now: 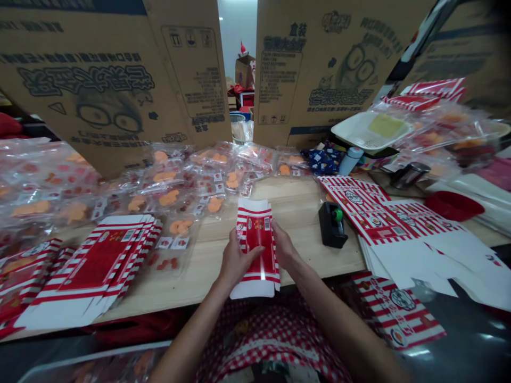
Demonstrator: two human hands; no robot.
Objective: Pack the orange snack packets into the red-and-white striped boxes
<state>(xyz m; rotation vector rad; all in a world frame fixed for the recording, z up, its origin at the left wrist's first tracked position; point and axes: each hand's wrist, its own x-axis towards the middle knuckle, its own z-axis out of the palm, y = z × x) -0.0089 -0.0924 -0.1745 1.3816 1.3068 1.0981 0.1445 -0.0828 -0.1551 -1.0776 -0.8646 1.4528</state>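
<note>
Red-checked cloth [267, 340] covers the person's lap, with both forearms reaching forward over it. The left hand [241, 260] is closed on a striped carton blank [257, 244], its thumb across the red panel. The right hand [284, 246] holds the blank's other long edge, with the fingers curled around it. The blank is red and white, folded narrow, and held upright-on-end at the near edge of the wooden table [319, 260], its white flap hanging just past that edge.

Left of the hands lies a stack of flat blanks [91, 271]; a larger spread of blanks [399, 229] lies to the right, beside a black tape dispenser [332, 224]. Beyond them, clear packets of orange snacks [171, 199] crowd the table's far side and left end, with more heaped on the right [435, 133]. Farther right sit a white tray [371, 130], a pale bottle [351, 159] and a red dish [454, 206]. Flattened cardboard cartons [107, 80] stand upright at the back.
</note>
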